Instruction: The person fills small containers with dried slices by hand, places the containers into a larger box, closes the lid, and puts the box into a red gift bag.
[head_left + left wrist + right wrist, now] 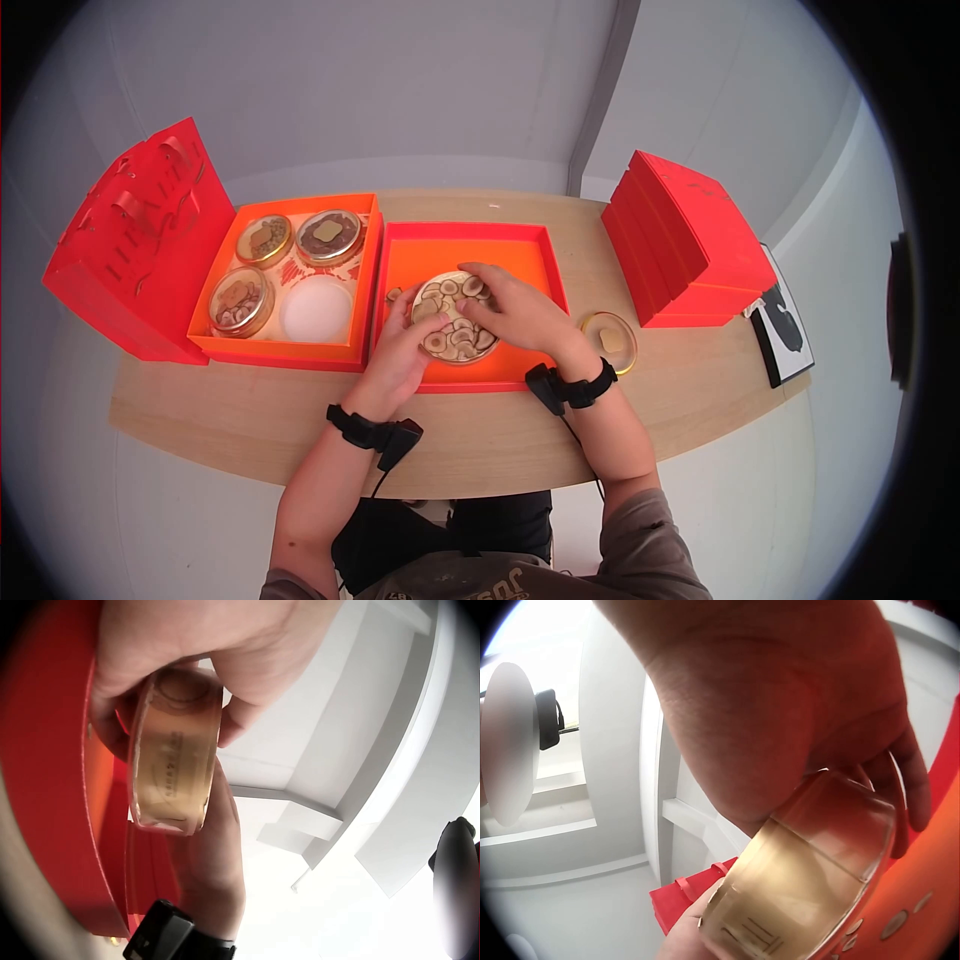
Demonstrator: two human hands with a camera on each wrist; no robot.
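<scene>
A round clear jar of dried slices is held above the orange inside of a red box lid. The left hand grips its left side, thumb over the rim. On the upper right side lies the right hand, its thumb on the slices and its fingers round the far rim. From the side, the left wrist view shows the jar with the left hand round it. In the right wrist view the right hand holds the jar; a few loose slices lie on the orange surface.
Left of the lid, an orange-lined box holds three lidded jars and a round white recess. Beyond stands a red bag. To the right are a round jar lid, stacked red boxes and a black-and-white box.
</scene>
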